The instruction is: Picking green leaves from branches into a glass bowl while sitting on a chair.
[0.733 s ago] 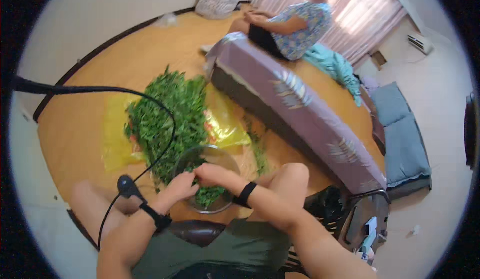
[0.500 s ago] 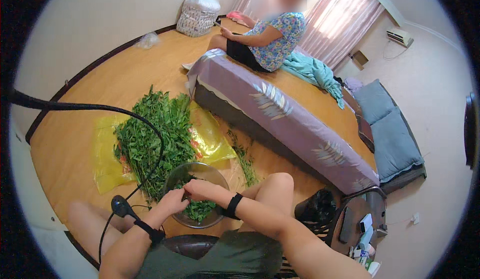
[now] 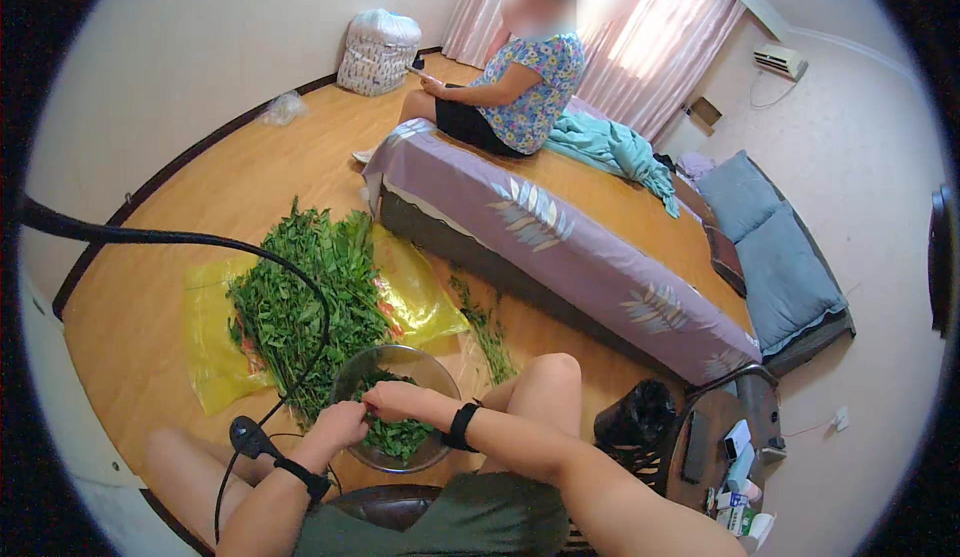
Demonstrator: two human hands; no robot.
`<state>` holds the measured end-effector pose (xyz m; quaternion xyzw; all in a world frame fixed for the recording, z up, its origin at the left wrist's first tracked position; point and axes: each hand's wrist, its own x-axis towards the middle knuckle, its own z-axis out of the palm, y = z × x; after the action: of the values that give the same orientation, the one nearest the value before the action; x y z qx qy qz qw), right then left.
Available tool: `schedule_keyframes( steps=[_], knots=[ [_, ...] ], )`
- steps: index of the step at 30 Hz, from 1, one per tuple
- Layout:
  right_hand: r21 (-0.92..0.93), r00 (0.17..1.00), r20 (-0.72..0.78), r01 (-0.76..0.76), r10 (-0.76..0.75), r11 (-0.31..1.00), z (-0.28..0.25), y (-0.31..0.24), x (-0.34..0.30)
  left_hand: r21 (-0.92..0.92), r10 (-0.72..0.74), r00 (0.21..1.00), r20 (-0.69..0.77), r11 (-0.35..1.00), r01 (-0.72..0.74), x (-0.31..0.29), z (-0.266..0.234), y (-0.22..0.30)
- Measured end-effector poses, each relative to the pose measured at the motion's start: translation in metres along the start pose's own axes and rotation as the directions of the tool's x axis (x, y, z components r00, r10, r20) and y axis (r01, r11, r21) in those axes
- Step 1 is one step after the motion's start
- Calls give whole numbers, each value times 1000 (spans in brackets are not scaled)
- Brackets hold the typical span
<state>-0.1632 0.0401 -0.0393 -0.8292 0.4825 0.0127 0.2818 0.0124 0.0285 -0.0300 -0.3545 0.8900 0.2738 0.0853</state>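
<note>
Just above a round, shiny bowl (image 3: 438,445) on the floor between my legs, my two hands meet with fingers closed and almost touching. My left hand (image 3: 343,425) is at the bowl's left rim. My right hand (image 3: 394,401) reaches across the bowl, over the picked green leaves (image 3: 398,437) lying in it. Whatever the fingers pinch is too small and hidden to make out. Beyond the bowl, a large heap of leafy green stems (image 3: 298,292) rests on a yellow plastic sheet (image 3: 425,297).
Loose stems (image 3: 487,335) lie right of the sheet. A low bed (image 3: 560,247) runs along the right, with another person (image 3: 515,97) sitting on it. Nearer stand a black-bagged bin (image 3: 637,415) and a cluttered small table (image 3: 712,437). A black cable (image 3: 190,215) crosses the left side.
The view has shifted slightly, so the scene sits a little lower. My hands have moved slightly left over the bowl, still close together. The seated person's head has turned.
</note>
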Motion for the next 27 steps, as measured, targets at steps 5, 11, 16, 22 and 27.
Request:
schedule_keyframes(
  steps=[5, 11, 16, 22, 27],
  knots=[
    [5, 999, 29, 17, -18, 1000, 0, -6, 2, -6, -33, 999, 24, 999, 33, 3, 18, -12],
    [12, 998, 65, -2, 1, 1000, -1, -11, -1, -92, -27, 998, 65, 995, 33, 12, 32, -23],
    [66, 1000, -9, 4, -3, 998, 1, -9, -1, -176, -10, 1000, 0, 984, 10, 13, 35, -29],
    [17, 1000, 0, 23, -23, 1000, -4, -10, 0, -56, -35, 999, 29, 998, 36, 5, 14, -17],
    [27, 998, 62, -21, 19, 999, -6, -13, 1, -89, -65, 996, 60, 994, 70, -1, 3, -6]
  ],
)
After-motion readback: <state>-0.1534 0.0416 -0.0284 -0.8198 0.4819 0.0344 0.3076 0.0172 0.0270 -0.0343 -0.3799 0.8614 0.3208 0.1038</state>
